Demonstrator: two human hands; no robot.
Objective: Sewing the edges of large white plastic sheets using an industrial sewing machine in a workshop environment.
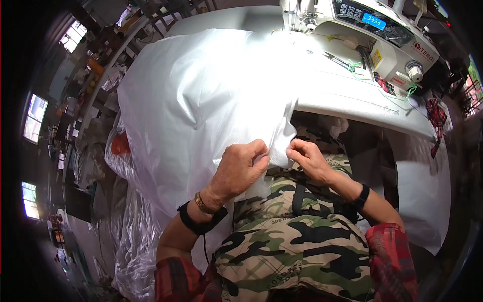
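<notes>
White woven fabric (201, 100) lies spread across the sewing table (352, 98) and drops over its near edge into the person's lap. Left hand (241, 168) grips the fabric's lower edge, fingers curled closed on a fold. Right hand (308, 157) pinches the same edge just beside it, fingertips pressed together on the cloth. White sewing machine (372, 30) stands at the table's far right, well apart from both hands. Clear plastic sheeting (133, 241) lies bunched at the left.

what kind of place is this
Likely a sewing workshop: an industrial sewing machine on a white table, and both hands pinching the edge of a large white fabric.
</notes>
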